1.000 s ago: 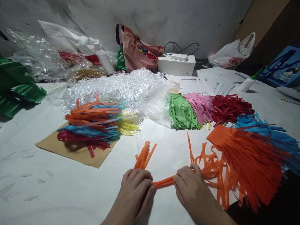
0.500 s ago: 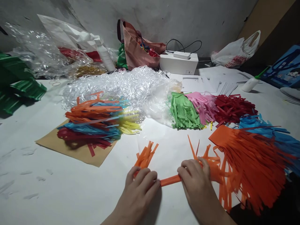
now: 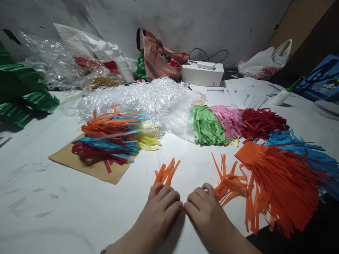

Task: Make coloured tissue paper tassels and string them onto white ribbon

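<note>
An orange tissue-paper tassel (image 3: 230, 185) lies across the white tabletop, its middle hidden beneath my fingers and its cut strips fanning out at both ends. My left hand (image 3: 162, 208) is closed over the left part, with strips sticking up past the knuckles. Closed on the right part is my right hand (image 3: 205, 208), its fingertips almost touching those of the left. Just to the right hangs a stack of fringed orange tissue paper (image 3: 280, 180), partly over the table edge.
Finished-looking tassels (image 3: 111, 130) in mixed colours rest on brown paper (image 3: 66, 157) at left. Green fringed paper (image 3: 209, 125), pink, red and blue bundles line the right. Shiny white strands (image 3: 143, 95) lie behind. A glue bottle (image 3: 282, 97) stands at back right.
My right hand has slid left along the orange tassel until it nearly meets my left hand. The bare twisted middle is now covered, and more right-hand strips show.
</note>
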`<act>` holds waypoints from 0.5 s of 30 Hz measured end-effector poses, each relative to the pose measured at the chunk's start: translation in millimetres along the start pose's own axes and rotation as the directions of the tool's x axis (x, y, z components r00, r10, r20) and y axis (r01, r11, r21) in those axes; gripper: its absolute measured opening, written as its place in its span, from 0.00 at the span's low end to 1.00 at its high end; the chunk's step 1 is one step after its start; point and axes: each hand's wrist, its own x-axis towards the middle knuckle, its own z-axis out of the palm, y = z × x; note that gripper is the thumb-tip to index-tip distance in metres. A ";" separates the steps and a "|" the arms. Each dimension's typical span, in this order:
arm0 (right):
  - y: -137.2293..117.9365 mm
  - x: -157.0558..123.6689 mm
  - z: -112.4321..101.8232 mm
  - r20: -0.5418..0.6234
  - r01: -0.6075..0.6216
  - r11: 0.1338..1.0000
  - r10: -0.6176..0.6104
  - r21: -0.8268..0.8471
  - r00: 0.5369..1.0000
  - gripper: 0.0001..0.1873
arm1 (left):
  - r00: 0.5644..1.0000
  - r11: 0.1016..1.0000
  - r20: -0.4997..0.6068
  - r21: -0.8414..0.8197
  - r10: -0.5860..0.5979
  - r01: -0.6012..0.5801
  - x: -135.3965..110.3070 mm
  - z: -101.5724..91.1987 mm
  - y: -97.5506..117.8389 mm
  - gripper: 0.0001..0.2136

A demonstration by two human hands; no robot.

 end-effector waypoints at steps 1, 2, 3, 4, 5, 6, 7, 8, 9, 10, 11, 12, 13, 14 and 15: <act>0.9 -2.0 -0.4 0.008 0.019 1.000 -0.019 -0.004 1.000 0.16 | 1.000 1.000 0.005 -0.021 -0.011 0.011 -1.4 0.0 -0.8 0.11; 2.7 -4.9 -1.1 0.017 0.032 0.999 -0.032 0.002 0.999 0.17 | 1.000 0.999 0.013 -0.039 -0.023 0.024 -3.1 -0.2 -1.8 0.11; 5.1 -8.7 -2.0 0.024 0.036 0.999 -0.036 0.013 0.999 0.17 | 0.999 0.998 0.012 -0.053 -0.032 0.033 -4.9 -0.4 -2.7 0.11; 7.9 -13.2 -3.2 0.026 0.031 0.999 -0.032 0.031 0.999 0.17 | 0.999 0.998 0.011 -0.060 -0.033 0.033 -6.9 -0.8 -3.4 0.11; 10.7 -18.1 -4.7 0.022 0.026 0.998 -0.027 0.049 0.999 0.16 | 1.000 0.998 0.005 -0.057 -0.028 0.028 -8.8 -1.2 -3.7 0.11; 13.0 -22.9 -6.2 0.008 0.018 0.998 -0.019 0.061 1.000 0.17 | 1.000 0.999 0.002 -0.044 -0.017 0.017 -10.5 -1.4 -3.5 0.12; 14.5 -27.3 -7.7 -0.017 0.012 0.998 -0.011 0.059 1.000 0.17 | 1.000 1.000 -0.008 -0.022 0.003 -0.003 -11.9 -1.6 -2.8 0.13; 14.8 -30.7 -8.9 -0.049 0.006 0.999 -0.003 0.043 0.999 0.18 | 1.000 1.000 -0.010 0.008 0.019 -0.019 -12.9 -1.4 -1.6 0.14; 13.8 -32.9 -9.6 -0.085 0.002 1.000 0.000 0.016 0.996 0.19 | 0.999 0.999 -0.002 0.040 0.034 -0.034 -13.7 -0.8 0.0 0.15; 11.8 -33.8 -9.9 -0.122 0.003 1.000 -0.006 -0.019 0.993 0.19 | 0.999 0.996 0.013 0.072 0.047 -0.047 -14.2 0.2 1.8 0.15; 9.0 -33.5 -9.8 -0.150 0.009 0.999 -0.016 -0.053 0.989 0.20 | 0.998 0.993 0.024 0.101 0.064 -0.067 -14.6 1.5 3.6 0.16; 6.0 -32.4 -9.3 -0.166 0.018 0.997 -0.031 -0.077 0.986 0.20 | 0.996 0.988 0.036 0.128 0.084 -0.088 -14.9 3.2 5.1 0.16; 3.2 -30.9 -8.7 -0.167 0.029 0.996 -0.043 -0.086 0.985 0.20 | 0.994 0.982 0.040 0.153 0.104 -0.109 -15.3 5.0 6.3 0.17; 1.2 -29.5 -8.1 -0.158 0.038 0.996 -0.051 -0.082 0.986 0.21 | 0.992 0.976 0.045 0.176 0.120 -0.126 -15.6 6.7 7.1 0.18; 0.1 -28.6 -7.7 -0.139 0.044 0.997 -0.052 -0.066 0.989 0.21 | 0.990 0.971 0.052 0.195 0.132 -0.140 -16.0 8.1 7.6 0.18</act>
